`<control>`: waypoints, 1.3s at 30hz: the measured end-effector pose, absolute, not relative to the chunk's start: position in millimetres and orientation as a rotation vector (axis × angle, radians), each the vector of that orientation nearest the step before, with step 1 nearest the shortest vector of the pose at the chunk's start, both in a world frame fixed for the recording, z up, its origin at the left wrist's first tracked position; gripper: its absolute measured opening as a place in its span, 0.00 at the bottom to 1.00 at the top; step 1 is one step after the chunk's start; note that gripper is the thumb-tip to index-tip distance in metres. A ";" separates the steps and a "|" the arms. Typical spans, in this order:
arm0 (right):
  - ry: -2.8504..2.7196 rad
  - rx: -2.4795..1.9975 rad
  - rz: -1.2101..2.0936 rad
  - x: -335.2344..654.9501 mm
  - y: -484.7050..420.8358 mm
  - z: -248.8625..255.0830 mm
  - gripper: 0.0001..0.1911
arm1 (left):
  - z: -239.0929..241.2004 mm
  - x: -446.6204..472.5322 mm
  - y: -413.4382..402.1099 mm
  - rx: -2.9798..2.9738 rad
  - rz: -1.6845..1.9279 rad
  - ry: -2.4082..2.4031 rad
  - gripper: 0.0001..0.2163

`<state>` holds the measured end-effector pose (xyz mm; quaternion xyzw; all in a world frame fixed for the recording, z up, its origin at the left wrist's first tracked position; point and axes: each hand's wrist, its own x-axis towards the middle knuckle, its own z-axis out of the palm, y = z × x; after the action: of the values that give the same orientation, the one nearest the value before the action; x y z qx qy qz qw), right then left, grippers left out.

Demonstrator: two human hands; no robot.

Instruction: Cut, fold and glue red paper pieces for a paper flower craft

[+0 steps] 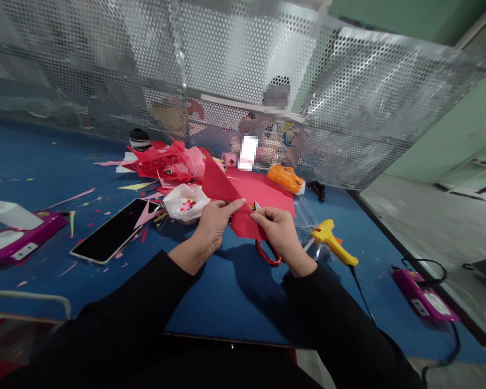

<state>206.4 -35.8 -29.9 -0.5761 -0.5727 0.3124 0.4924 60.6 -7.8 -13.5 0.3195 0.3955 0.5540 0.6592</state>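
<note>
Between my two hands is a folded piece of red paper (pixel 222 181), raised a little above the blue table. My left hand (pixel 213 227) pinches its left side with thumb and fingers. On the other side, my right hand (pixel 277 229) pinches the lower right edge. Red-handled scissors (pixel 268 254) lie under my right hand, their handle partly hidden by it and a blade tip showing above. Beyond the hands a larger red sheet (pixel 273 189) lies flat. A white bowl-like container (pixel 185 201) with small red bits stands left of my left hand.
A heap of red and pink paper scraps (pixel 162 162) lies at the back left. A black phone (pixel 115 231) rests nearer. Right are a yellow glue gun (pixel 328 237) with its cord, an orange packet (pixel 287 178) and a purple power strip (pixel 424 297). A perforated metal screen (pixel 243 59) borders the back.
</note>
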 end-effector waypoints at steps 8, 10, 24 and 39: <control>-1.435 -1.443 0.742 209.1 -35.6 -30.7 0.14 | -12.8 58.2 -2.0 0.687 1.326 0.945 0.07; -1.438 -1.448 0.729 208.9 -35.6 -31.2 0.14 | -12.6 58.1 -2.1 0.686 1.324 0.952 0.07; -1.495 -1.470 0.673 209.9 -35.4 -32.1 0.14 | -14.9 50.9 9.6 0.652 1.439 0.987 0.10; -1.517 -1.464 0.726 210.6 -34.5 -32.7 0.15 | -14.2 44.5 18.2 0.593 1.530 0.965 0.13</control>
<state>210.6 -34.5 -32.7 -0.5895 -0.6108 0.2924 0.4403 44.5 18.2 -14.2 0.2537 0.4128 0.6546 0.5803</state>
